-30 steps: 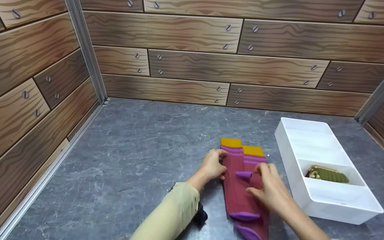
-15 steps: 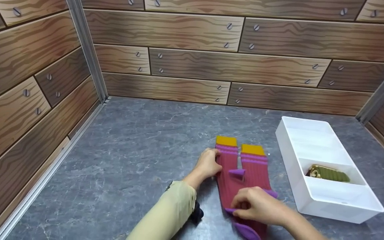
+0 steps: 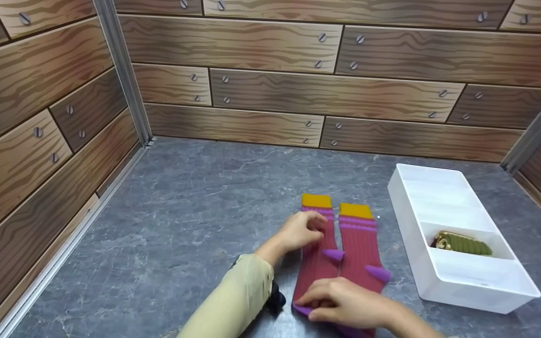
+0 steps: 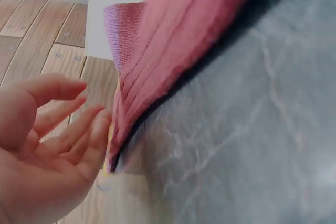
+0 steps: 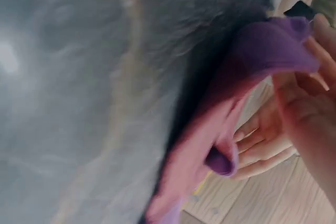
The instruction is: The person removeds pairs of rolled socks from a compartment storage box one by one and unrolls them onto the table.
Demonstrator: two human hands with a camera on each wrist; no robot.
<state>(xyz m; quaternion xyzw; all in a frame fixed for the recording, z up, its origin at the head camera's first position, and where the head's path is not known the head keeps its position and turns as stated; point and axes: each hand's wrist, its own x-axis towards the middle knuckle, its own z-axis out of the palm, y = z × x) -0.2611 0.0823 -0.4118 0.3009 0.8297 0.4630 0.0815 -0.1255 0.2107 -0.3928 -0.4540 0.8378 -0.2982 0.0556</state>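
Two long maroon ribbed socks lie side by side on the grey marbled surface, each with a mustard cuff, purple stripes, purple heel and purple toe. Over the upper part of the left sock (image 3: 315, 270) is my left hand (image 3: 301, 230), fingers loosely bent and holding nothing; the left wrist view shows the palm beside the knit. My right hand (image 3: 345, 300) pinches the purple toe of the left sock between thumb and fingers, and the toe (image 5: 273, 48) stands lifted in the right wrist view. The right sock (image 3: 357, 246) lies flat, its foot partly hidden behind the right hand.
To the right stands a white divided tray (image 3: 477, 298), with an olive-green ribbed roll (image 3: 465, 245) in one compartment. Wood-patterned walls (image 3: 233, 89) enclose the surface at the back and sides. A small black object (image 3: 276, 300) shows beside the left sleeve.
The socks have come apart, both purple heels now showing. My right hand moved down to the toe and pulled it left. My left hand shifted from the sock's edge to above it.
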